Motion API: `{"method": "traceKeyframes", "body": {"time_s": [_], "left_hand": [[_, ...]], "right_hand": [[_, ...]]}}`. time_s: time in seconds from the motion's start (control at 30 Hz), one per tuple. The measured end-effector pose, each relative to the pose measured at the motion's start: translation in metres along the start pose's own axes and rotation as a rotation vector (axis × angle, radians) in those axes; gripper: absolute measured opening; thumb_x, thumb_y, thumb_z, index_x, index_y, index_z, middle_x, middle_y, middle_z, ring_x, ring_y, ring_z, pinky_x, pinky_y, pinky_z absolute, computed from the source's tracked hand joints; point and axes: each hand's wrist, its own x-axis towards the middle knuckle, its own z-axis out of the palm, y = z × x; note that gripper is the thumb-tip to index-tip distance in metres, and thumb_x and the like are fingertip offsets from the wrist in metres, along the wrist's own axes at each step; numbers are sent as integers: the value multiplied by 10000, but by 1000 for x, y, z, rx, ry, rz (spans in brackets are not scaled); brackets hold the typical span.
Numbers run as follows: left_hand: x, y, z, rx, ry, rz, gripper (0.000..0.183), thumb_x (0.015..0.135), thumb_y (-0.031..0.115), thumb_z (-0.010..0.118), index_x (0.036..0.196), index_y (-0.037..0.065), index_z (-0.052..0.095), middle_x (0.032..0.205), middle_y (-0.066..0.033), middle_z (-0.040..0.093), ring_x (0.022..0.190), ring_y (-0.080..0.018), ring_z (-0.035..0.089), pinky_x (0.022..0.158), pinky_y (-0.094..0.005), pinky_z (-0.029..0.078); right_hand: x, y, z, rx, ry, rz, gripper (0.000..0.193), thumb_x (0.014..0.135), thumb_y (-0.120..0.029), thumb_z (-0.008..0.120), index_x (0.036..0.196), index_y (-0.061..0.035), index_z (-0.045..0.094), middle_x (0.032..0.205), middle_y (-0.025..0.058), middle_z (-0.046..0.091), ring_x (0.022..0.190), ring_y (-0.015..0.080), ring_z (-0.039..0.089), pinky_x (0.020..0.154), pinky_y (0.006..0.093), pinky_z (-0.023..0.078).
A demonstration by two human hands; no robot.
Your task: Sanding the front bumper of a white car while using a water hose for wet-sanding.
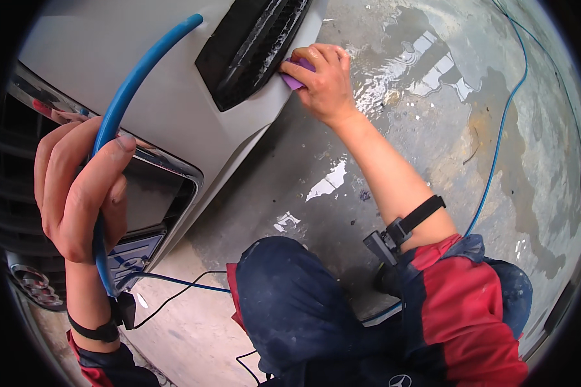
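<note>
My left hand (77,187) is closed round a blue hose (126,90) whose free end curves up and to the right in front of the white car bumper (155,116). No water shows at the hose's mouth. At the bumper's outer edge, beside a black vent insert (255,48) with a wet sheen, my right hand (326,80) presses a small purple pad (297,74) to the paintwork. Its fingers are bent over the pad and hide most of it, so I cannot tell whether it is a sponge or a folded sanding sheet.
The wet concrete floor (316,206) has puddles below the bumper. A blue hose line (497,148) runs along the floor on the right. A thin black cable (174,293) hangs near my left wrist. The dark grille (26,174) is at the far left, and my knee (290,297) is below.
</note>
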Motion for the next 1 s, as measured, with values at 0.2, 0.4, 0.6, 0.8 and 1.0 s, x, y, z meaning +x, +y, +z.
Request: {"method": "traceKeyframes", "body": {"time_s": [0.2, 0.4, 0.6, 0.8, 1.0], "left_hand": [[-3, -5, -1, 6, -64, 19, 261, 1096, 220, 595, 1179, 6, 719, 1062, -230, 743, 988, -380, 730, 882, -454, 605], [-3, -4, -3, -13, -70, 7, 268, 1099, 226, 591, 1186, 9, 722, 1058, -231, 746, 999, -384, 731, 888, -457, 607], [-1, -3, -1, 26, -16, 24, 255, 1051, 283, 664, 1132, 54, 739, 995, -203, 736, 916, -358, 728, 844, -414, 606], [1, -1, 0, 1, -38, -1, 274, 1076, 267, 627, 1156, 29, 736, 1035, -215, 742, 965, -369, 730, 866, -430, 607], [0, -1, -1, 8, -17, -3, 247, 1048, 265, 668, 1153, 51, 733, 1020, -202, 743, 948, -357, 730, 858, -413, 601]], "right_hand": [[-10, -6, 11, 51, 45, 21, 334, 744, -101, 774, 1040, -258, 790, 1142, -64, 659, 1197, 233, 569, 1099, 496, 351], [-19, -46, 12, 263, 74, 116, 279, 766, -116, 765, 1006, -251, 807, 1170, -50, 664, 1190, 262, 556, 1094, 516, 362], [-14, -16, 8, 76, 77, 19, 296, 763, -106, 748, 1014, -251, 809, 1146, -45, 668, 1189, 261, 552, 1106, 508, 347], [-21, -56, 9, 300, 122, 168, 253, 770, -87, 739, 990, -195, 804, 1086, -23, 673, 1128, 261, 565, 1066, 481, 368], [-18, -100, -5, 409, 120, 227, 246, 799, -68, 770, 1019, -171, 812, 1077, 6, 674, 1071, 265, 575, 1009, 436, 402]]}}
